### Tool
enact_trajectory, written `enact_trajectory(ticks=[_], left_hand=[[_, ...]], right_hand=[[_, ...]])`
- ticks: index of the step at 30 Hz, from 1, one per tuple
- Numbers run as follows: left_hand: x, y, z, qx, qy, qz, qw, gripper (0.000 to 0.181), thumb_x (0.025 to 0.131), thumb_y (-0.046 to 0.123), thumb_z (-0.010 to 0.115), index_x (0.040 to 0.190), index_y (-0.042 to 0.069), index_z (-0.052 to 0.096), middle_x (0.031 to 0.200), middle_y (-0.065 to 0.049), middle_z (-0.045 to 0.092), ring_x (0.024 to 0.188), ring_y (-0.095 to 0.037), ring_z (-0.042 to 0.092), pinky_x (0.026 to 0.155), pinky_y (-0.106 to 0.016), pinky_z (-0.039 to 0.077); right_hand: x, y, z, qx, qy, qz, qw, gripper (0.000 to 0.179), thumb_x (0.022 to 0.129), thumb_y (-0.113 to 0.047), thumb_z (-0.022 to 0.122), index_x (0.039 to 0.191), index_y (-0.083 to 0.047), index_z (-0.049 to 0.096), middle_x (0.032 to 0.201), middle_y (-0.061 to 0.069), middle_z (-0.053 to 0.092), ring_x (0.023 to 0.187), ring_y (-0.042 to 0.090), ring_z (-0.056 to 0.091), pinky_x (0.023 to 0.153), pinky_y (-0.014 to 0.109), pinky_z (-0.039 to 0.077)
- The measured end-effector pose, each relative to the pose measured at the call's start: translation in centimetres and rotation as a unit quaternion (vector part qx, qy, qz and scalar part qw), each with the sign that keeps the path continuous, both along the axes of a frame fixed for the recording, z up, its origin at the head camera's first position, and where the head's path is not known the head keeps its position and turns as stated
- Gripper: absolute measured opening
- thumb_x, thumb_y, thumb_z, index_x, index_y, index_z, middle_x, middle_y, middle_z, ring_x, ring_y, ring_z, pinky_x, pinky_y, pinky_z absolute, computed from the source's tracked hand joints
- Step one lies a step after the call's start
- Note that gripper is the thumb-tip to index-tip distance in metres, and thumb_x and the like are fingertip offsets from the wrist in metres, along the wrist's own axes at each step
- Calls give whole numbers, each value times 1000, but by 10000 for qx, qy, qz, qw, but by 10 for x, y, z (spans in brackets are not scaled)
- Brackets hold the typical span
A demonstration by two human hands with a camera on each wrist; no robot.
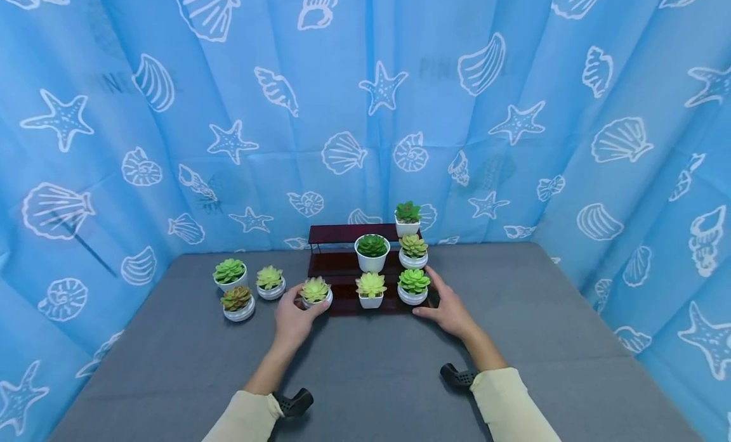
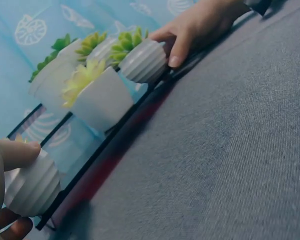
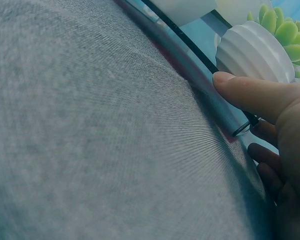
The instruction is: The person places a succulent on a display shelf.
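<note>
My left hand (image 1: 293, 315) grips a small potted succulent (image 1: 315, 291) with yellow-green leaves and a ribbed white pot, at the left end of the lowest tier of a dark red three-tier rack (image 1: 337, 262). In the left wrist view, the thumb lies against the ribbed pot (image 2: 35, 185). My right hand (image 1: 451, 310) holds the rack's right end, its thumb at the front edge beside a bright green succulent (image 1: 413, 286). In the right wrist view, that plant's ribbed pot (image 3: 255, 50) stands just above the thumb; some fingers are partly hidden.
A square-potted succulent (image 1: 370, 290) sits mid-front on the rack. Behind stand a larger round-potted one (image 1: 372, 253), a yellow-green one (image 1: 414, 251) and one on top (image 1: 408, 218). On the grey tablecloth at left are green (image 1: 230, 274), reddish (image 1: 238, 302) and pale green (image 1: 271, 282) succulents.
</note>
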State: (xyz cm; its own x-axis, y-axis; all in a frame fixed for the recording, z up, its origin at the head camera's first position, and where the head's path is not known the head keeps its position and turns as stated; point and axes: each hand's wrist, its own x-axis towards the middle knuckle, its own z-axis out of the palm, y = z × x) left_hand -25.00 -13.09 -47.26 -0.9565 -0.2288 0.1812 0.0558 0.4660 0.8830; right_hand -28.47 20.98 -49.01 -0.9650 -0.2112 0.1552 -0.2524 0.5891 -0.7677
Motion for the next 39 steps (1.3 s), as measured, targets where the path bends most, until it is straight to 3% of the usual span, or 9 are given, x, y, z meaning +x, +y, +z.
enact_trajectory(ticks=[4,13,24,29,39], left_hand=[[-2,3,0,-167,19,-57,9998,65,78,27,83,132,1,57,110,-15,58,89,-26,54,73,-37,45],[-6,8,-1,-250,-112,1,9996,69,79,27,82,136,0,53,126,-20,57,117,-36,51,94,-52,43],[-8,16,-6,-349,-219,137,9991,71,79,33,81,138,4,53,133,-18,54,121,-36,45,98,-53,39],[-3,15,-4,-447,-92,18,9990,73,80,28,82,140,2,50,133,-20,54,122,-37,45,99,-54,38],[8,12,6,372,178,-57,9991,62,85,17,77,139,3,51,133,-17,53,123,-35,46,98,-52,41]], right_hand=[[0,-2,-2,-33,-11,20,10000,101,79,-23,83,156,-15,19,148,24,38,132,43,38,104,63,29],[0,-2,-1,-119,77,4,9999,100,78,-19,83,156,-15,20,147,27,38,131,44,38,104,62,30],[1,-2,-1,-71,23,-17,10000,100,78,-19,83,156,-14,19,147,26,39,130,44,40,103,63,31],[0,-2,0,-80,21,-2,10000,100,78,-19,83,156,-14,19,146,27,39,130,44,40,103,63,31],[-1,-2,0,-28,-12,-33,10000,100,79,-19,83,156,-15,19,148,26,37,131,43,38,103,63,31]])
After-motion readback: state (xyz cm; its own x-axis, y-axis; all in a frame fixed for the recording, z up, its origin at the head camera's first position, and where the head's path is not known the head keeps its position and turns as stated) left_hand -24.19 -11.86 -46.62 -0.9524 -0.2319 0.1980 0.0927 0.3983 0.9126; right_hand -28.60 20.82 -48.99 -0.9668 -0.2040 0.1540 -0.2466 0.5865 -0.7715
